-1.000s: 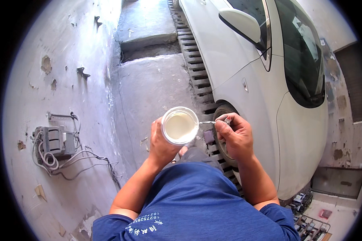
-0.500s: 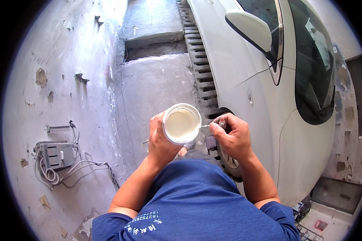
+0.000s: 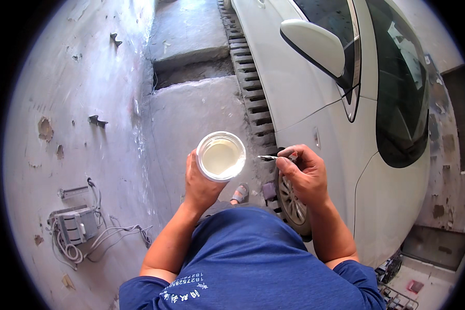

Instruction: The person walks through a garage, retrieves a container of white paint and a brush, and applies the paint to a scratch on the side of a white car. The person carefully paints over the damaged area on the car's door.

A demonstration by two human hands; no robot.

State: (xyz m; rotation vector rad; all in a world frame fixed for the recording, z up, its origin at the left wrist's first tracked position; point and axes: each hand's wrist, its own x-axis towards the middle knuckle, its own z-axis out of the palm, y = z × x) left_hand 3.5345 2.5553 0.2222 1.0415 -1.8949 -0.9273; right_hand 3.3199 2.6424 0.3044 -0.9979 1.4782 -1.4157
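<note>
My left hand is wrapped round a clear tub of cream-white liquid, held over the floor with its top facing up. My right hand pinches a thin implement smeared with white; its tip points left, a short distance from the tub's rim, apart from it. Part of the implement, with a small red patch, is hidden among the fingers. Below the tub my sandalled foot shows.
A white car stands close on my right, with its mirror and wheel. A slotted drain runs alongside it. A stepped concrete walkway borders the left wall, which carries a cabled box.
The tub in my left hand has shifted left, opening a gap from the implement's tip, which touched its rim earlier. My foot and the wheel show more fully.
</note>
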